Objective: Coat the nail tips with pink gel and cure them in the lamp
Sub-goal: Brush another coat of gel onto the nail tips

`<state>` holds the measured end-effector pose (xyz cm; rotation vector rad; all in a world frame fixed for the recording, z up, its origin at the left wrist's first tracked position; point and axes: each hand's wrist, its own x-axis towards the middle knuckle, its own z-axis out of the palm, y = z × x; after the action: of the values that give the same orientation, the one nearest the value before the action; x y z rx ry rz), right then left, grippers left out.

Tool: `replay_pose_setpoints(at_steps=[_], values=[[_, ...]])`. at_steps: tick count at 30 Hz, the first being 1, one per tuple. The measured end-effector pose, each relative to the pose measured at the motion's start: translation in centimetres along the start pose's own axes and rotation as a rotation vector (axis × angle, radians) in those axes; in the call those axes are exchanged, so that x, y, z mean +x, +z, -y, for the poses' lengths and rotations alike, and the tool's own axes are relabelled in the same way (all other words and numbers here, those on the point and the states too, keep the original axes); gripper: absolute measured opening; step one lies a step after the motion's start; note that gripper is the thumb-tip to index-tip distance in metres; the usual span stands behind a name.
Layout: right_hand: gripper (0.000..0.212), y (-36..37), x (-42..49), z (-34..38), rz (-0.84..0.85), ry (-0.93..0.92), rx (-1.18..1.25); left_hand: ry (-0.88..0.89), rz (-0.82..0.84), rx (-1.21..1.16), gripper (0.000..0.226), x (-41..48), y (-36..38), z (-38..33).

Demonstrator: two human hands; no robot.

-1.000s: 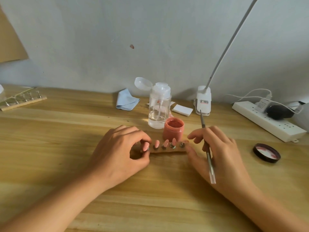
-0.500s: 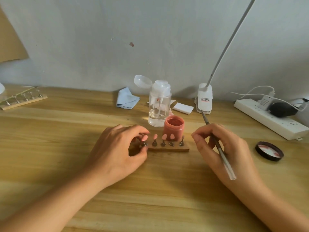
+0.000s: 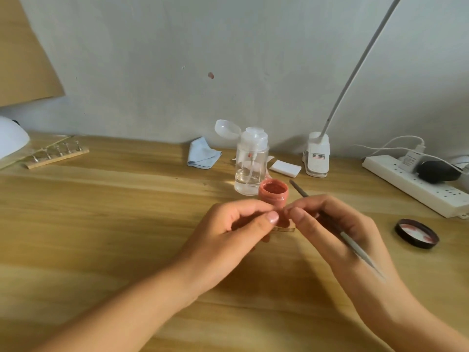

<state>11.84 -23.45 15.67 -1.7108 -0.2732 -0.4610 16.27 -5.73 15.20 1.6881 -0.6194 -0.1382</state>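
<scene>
left hand (image 3: 228,232) curled at the nail strip (image 3: 285,229), hold unclear; right hand (image 3: 337,232) grips the brush (image 3: 355,247).

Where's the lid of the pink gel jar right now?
Head view: the black lid lies inside-up on the table, to the right of the right hand and in front of the white power strip.

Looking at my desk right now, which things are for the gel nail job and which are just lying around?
For the job: gel jar, brush, tip holder (mostly hidden), jar lid, white dome at left, likely the curing lamp.

Lying about: pump bottle, blue cloth, white pad, desk lamp, power strip, spare holder.
</scene>
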Motion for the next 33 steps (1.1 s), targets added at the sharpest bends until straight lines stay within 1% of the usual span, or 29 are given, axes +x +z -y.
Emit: replay_pose_setpoints(at_steps=[2,4,6,9,12,14,16,17,19,22,26,30,33], values=[[0.008,0.2,-0.1,-0.2,-0.011,-0.029,-0.045,-0.034,-0.007,-0.068,0.018,-0.1,0.3,0.1],[0.006,0.3,-0.2,-0.3,-0.024,-0.072,-0.16,-0.057,-0.018,-0.099,0.017,-0.1,0.4,0.3],[0.007,0.3,-0.2,-0.5,-0.023,-0.118,-0.272,-0.069,-0.028,-0.107,0.021,-0.1,0.4,0.4],[0.011,0.3,-0.2,-0.7,-0.023,-0.147,-0.36,-0.095,-0.046,-0.143,0.026,-0.1,0.4,0.5],[0.014,0.1,-0.2,-0.9,-0.048,-0.159,-0.374,-0.12,-0.06,-0.158,0.023,0.0,0.5,0.6],[0.025,0.1,-0.5,-0.9,-0.078,-0.191,-0.348,-0.141,-0.075,-0.181,0.019,0.0,0.6,0.7],[0.035,0.2,-0.8,-0.9,-0.097,-0.211,-0.343,-0.166,-0.112,-0.222,0.019,0.1,0.6,0.9],[0.035,0.3,-1.0,-0.7,-0.099,-0.219,-0.338,-0.176,-0.132,-0.244,0.021,0.2,0.5,0.9],[0.025,0.3,-1.2,-0.5,-0.095,-0.267,-0.351,-0.185,-0.16,-0.258,0.028,0.3,0.4,0.9],[0.014,0.3,-1.5,-0.1,-0.101,-0.32,-0.416,-0.182,-0.164,-0.244,0.028,0.3,0.3,1.1],[0.013,0.5,-1.6,-0.2,-0.09,-0.296,-0.419,-0.177,-0.15,-0.227,0.027,0.3,0.3,1.1],[0.014,0.5,-1.5,-0.2,-0.079,-0.282,-0.429,-0.19,-0.156,-0.227,0.015,0.4,0.3,1.2],[0.015,0.6,-1.4,-0.2,-0.068,-0.284,-0.433,-0.194,-0.155,-0.224,0.016,0.3,0.3,1.2]])
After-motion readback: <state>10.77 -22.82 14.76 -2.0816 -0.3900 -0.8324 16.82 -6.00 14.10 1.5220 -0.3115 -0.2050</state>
